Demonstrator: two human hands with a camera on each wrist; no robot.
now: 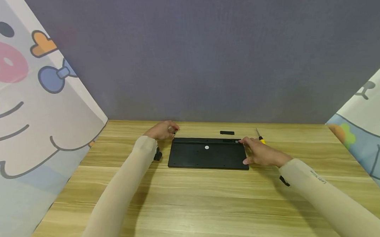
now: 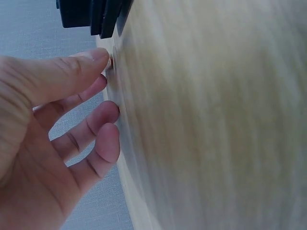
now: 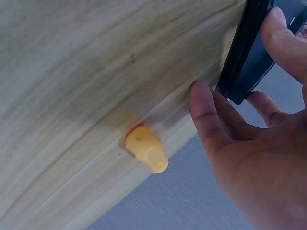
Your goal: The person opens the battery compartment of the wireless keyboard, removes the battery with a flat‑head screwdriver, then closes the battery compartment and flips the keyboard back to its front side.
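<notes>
A black keyboard [image 1: 188, 155] lies on the wooden table with its underside up, a round white sticker near its middle. Along its raised far strip, toward the right, is an open battery slot [image 1: 228, 141]. My right hand [image 1: 261, 152] grips the keyboard's right end, thumb on the underside and fingertips at its edge and far corner. Off the far left corner, my left hand [image 1: 164, 130] pinches a small dark battery [image 1: 175, 131] with a copper-coloured end. In the left wrist view the thumb and fingers mostly hide it.
A small black cover [image 1: 227, 133] lies behind the keyboard. To the right, beyond the right hand, lies a screwdriver [image 1: 261, 138] with a yellow and black handle; its yellow handle end [image 3: 147, 149] shows in the right wrist view. A grey wall [image 1: 211, 63] stands at the table's far edge.
</notes>
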